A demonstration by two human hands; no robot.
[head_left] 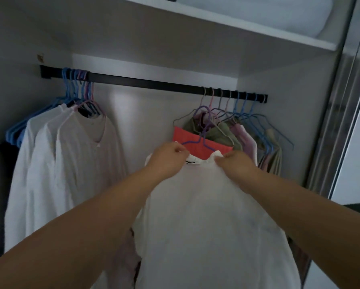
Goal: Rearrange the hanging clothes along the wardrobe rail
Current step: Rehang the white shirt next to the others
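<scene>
A black wardrobe rail point(145, 82) runs across the closet. In front of it I hold a white shirt point(212, 215) off the rail. My left hand point(168, 157) pinches the collar's left side and my right hand point(235, 163) pinches its right side. A purple hanger point(204, 130) sticks up out of the neck opening, its hook below the rail. Behind it a coral-red garment point(187, 140) hangs among olive and pink clothes point(231, 132) at the rail's right end. Several white shirts point(66, 155) on blue and pink hangers crowd the left end.
The rail's middle stretch is bare. A white shelf point(258, 28) sits overhead with pale bedding on it. A sliding door frame point(339, 101) stands at the right. Dark clothes point(6, 151) hang at the far left.
</scene>
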